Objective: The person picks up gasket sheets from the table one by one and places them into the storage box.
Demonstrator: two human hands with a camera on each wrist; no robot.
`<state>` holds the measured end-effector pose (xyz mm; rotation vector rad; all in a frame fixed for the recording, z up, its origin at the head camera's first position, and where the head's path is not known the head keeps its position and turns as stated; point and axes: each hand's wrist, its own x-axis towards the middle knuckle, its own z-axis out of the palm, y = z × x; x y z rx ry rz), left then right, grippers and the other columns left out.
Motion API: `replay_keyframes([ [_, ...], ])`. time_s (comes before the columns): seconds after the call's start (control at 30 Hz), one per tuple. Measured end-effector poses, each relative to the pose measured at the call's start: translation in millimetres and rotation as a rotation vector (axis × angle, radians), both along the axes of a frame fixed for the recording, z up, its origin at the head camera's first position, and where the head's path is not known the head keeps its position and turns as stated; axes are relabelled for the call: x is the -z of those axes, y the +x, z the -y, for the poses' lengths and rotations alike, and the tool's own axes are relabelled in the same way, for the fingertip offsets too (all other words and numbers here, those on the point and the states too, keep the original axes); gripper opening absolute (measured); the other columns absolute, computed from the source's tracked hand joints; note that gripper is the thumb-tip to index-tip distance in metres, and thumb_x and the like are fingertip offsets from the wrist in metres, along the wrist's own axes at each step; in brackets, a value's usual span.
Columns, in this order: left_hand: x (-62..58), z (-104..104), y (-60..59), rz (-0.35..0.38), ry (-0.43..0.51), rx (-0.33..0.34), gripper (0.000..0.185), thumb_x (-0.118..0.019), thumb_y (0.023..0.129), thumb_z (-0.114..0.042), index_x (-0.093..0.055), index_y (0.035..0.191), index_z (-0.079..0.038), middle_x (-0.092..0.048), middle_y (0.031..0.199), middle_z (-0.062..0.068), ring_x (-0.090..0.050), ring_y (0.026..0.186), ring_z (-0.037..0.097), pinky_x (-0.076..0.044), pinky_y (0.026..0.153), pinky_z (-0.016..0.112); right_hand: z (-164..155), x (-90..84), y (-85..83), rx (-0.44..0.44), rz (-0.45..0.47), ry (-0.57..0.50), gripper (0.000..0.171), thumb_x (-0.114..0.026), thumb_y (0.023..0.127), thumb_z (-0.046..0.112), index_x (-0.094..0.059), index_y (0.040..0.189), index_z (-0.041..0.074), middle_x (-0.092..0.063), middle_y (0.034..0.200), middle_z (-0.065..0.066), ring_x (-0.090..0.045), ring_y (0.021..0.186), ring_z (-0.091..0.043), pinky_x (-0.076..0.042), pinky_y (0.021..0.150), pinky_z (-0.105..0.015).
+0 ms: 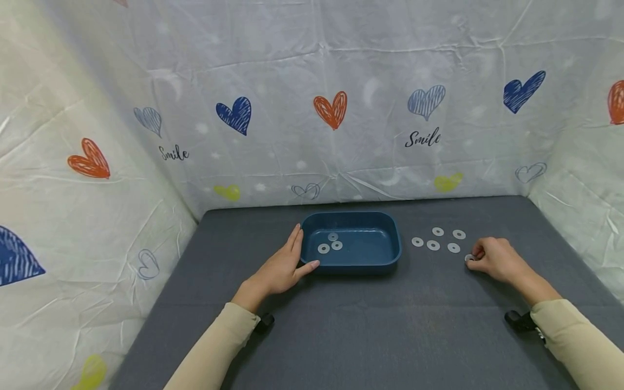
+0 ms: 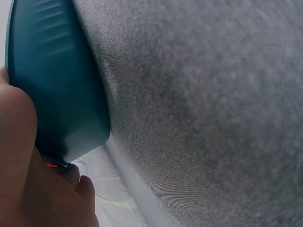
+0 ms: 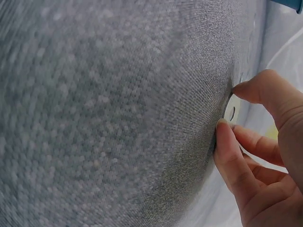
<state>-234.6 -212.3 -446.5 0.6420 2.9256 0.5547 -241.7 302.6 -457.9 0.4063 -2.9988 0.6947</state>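
Observation:
In the head view my right hand (image 1: 497, 262) pinches a flat silver washer (image 1: 468, 257) at the right of the grey table. Close up in the right wrist view, thumb and index finger hold opposite edges of this washer (image 3: 236, 101), which is tilted up on its edge at the cloth. My left hand (image 1: 275, 268) rests against the left end of a blue rectangular tray (image 1: 361, 268), straight fingers along its side and thumb on the front rim. Three washers (image 1: 320, 249) lie inside the tray, toward its left.
Several loose washers (image 1: 429, 245) lie flat on the grey tablecloth (image 1: 370, 336) between the tray and my right hand. A white curtain (image 1: 283, 146) printed with hearts hangs behind the table and at both sides. A black band (image 1: 520, 322) sits at the right wrist.

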Motion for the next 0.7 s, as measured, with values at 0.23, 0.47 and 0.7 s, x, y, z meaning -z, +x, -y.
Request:
replay_keyframes([
  [0.23, 1.0, 1.1, -0.9, -0.001, -0.008, 0.001, 0.101, -0.043, 0.101, -0.068, -0.001, 0.163, 0.001, 0.009, 0.171, 0.014, -0.014, 0.156, 0.033, -0.025, 0.122, 0.050, 2.3, 0.2, 1.1, -0.001, 0.006, -0.017, 0.018, -0.080, 0.079, 0.014, -0.068, 0.082, 0.001, -0.067, 0.076, -0.004, -0.060, 0.069, -0.016, -0.050, 0.063, -0.036],
  [0.47, 0.0, 0.8, 0.6, 0.011, -0.009, 0.001, 0.102, -0.043, 0.101, -0.069, 0.001, 0.163, -0.001, 0.009, 0.171, 0.013, -0.015, 0.156, 0.034, -0.026, 0.121, 0.051, 0.8, 0.6, 2.4, -0.009, -0.032, -0.025, 0.018, -0.080, 0.079, 0.014, -0.069, 0.082, 0.001, -0.067, 0.075, -0.004, -0.060, 0.067, -0.016, -0.050, 0.063, -0.037],
  [0.7, -0.4, 0.8, 0.9, -0.001, -0.005, 0.003, 0.102, -0.043, 0.101, -0.068, -0.001, 0.163, 0.000, 0.007, 0.171, 0.015, -0.014, 0.156, 0.033, -0.026, 0.122, 0.050, 2.9, -5.5, 2.0, -0.009, -0.071, -0.039, 0.014, -0.079, 0.079, 0.012, -0.071, 0.082, 0.001, -0.068, 0.074, -0.002, -0.059, 0.067, -0.014, -0.048, 0.061, -0.035],
])
